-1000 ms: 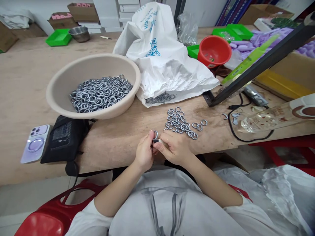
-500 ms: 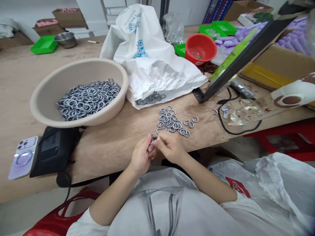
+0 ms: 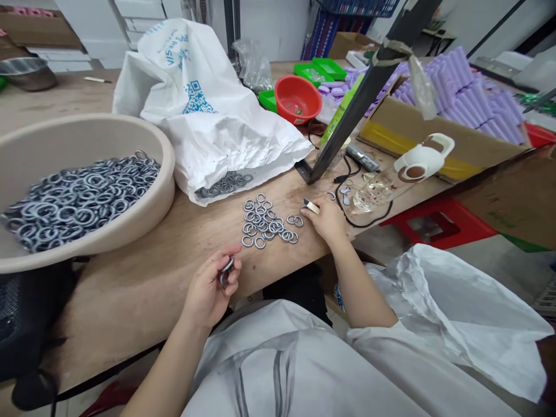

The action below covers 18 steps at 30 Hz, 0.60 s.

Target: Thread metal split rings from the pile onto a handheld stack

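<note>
Ring [image 3: 226, 265] in its curled grasp, the left hand [image 3: 211, 286] is over the front of the wooden tabletop [image 3: 143, 284], which is stained and worn; the right hand [image 3: 328, 220] grips a small pale tool [image 3: 313, 207] with a dark end, just beside scattered gray rings [image 3: 264, 222]. Leftward stands a beige basin [image 3: 145, 224] heaped with more; behind lies a white sack [image 3: 226, 142]. Farther off, past a slanting dark post [image 3: 367, 87], purple pieces [image 3: 460, 87] fill a carton [image 3: 399, 124].
</note>
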Tool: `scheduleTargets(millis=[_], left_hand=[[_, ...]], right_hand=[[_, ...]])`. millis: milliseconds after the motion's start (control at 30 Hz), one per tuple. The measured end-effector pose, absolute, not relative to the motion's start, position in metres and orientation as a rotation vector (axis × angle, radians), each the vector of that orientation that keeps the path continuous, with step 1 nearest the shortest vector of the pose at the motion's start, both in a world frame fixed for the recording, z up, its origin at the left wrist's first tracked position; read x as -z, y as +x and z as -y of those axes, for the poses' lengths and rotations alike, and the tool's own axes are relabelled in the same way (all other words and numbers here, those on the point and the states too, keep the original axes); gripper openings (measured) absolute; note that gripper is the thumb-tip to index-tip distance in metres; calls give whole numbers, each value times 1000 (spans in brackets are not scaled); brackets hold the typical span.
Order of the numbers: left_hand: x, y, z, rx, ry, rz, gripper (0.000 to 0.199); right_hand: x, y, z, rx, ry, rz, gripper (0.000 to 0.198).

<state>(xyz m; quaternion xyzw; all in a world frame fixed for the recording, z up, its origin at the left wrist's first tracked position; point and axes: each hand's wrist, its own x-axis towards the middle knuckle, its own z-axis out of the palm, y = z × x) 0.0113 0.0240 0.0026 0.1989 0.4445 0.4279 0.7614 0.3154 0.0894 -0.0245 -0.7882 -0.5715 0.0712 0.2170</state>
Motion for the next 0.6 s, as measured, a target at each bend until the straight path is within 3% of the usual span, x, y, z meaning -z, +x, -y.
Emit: scheduleTargets(millis=[133,233,300,600], left_hand=[[0,16,-26,-952,463,-1003,31],[6,23,-26,-974,605,-1045,40],[11,28,-25,-1008,740,-1050,51],[16,23,-18,-1129,780,-1025,49]], right_hand=[[19,287,-85,-637,-1817,1330,20],[9,238,-71,-1077,-1412,1282,31],[4,205,-60,-1222,-1288,1336,28],[9,151,-35,-1375,-1109,1338,33]])
